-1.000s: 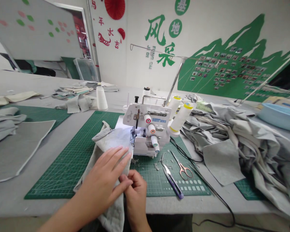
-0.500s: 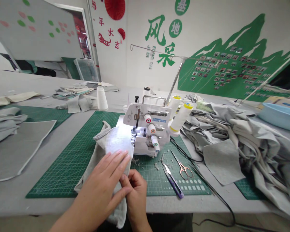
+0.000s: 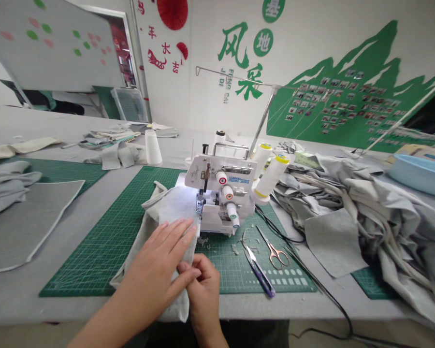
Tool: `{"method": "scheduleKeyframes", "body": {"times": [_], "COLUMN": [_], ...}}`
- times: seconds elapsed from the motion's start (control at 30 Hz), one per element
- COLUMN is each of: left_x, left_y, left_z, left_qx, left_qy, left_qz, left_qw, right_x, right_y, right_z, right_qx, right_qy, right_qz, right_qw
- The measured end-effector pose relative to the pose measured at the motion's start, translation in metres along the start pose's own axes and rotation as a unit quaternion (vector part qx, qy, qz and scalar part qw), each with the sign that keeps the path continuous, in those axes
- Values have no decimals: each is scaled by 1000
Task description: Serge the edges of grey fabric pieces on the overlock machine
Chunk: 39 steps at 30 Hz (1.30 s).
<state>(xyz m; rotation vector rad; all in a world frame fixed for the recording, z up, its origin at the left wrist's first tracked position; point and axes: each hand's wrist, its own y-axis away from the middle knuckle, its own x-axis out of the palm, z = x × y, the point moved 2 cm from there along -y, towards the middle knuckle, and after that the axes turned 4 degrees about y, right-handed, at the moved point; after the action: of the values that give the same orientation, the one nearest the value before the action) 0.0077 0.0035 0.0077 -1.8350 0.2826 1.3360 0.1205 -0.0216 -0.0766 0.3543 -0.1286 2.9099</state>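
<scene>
A piece of grey fabric (image 3: 177, 205) runs from under the presser foot of a white overlock sewing machine (image 3: 223, 186) down to the table's front edge. My left hand (image 3: 159, 261) lies on top of the fabric, its fingers stretched toward the machine. Just right of it, my right hand (image 3: 205, 285) has its fingers curled and pinches the fabric's right edge near my left thumb. The machine's lamp lights the cloth beside the needle area. Part of the fabric is hidden beneath my left hand and forearm.
A green cutting mat (image 3: 94, 251) lies under the machine. Right of it are thread snips (image 3: 259, 270), scissors (image 3: 275, 253), black cables and a large heap of grey fabric (image 3: 333, 237). A white thread cone (image 3: 152, 147) and folded cloths (image 3: 110, 140) stand behind; a blue basin (image 3: 424, 171) is far right.
The fabric has advanced slightly toward the machine, and its lower end has moved up. My left hand has shifted a little along with it; my right hand has barely moved.
</scene>
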Motion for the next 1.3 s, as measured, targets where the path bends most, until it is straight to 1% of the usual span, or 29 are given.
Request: {"method": "scheduleKeyframes", "body": {"times": [0.33, 0.53, 0.83, 0.93, 1.1, 1.2, 1.3], "left_x": [4, 5, 7, 1, -12, -12, -7], "left_y": [-7, -9, -17, -11, 13, 22, 22], "left_z": [6, 6, 8, 6, -5, -10, -11], "left_qx": [-5, -9, -18, -8, 2, -4, -12], "left_qy": [-11, -14, -32, -31, -35, -46, -51], "left_qz": [2, -1, 1, -2, -25, -29, -30], "left_qw": [1000, 1000, 999, 999, 999, 999, 998], "right_x": [2, 3, 4, 3, 2, 1, 0], "right_y": [-1, -1, -3, -3, 0, 1, 1], "right_z": [7, 9, 8, 5, -2, -5, -5], "right_qx": [1, -13, 8, 12, 16, 12, 8], "right_qy": [-10, 12, 10, 6, 4, 11, 12], "right_qz": [10, 6, 17, 17, 39, 38, 40], "right_qw": [1000, 1000, 1000, 1000, 999, 999, 999]}}
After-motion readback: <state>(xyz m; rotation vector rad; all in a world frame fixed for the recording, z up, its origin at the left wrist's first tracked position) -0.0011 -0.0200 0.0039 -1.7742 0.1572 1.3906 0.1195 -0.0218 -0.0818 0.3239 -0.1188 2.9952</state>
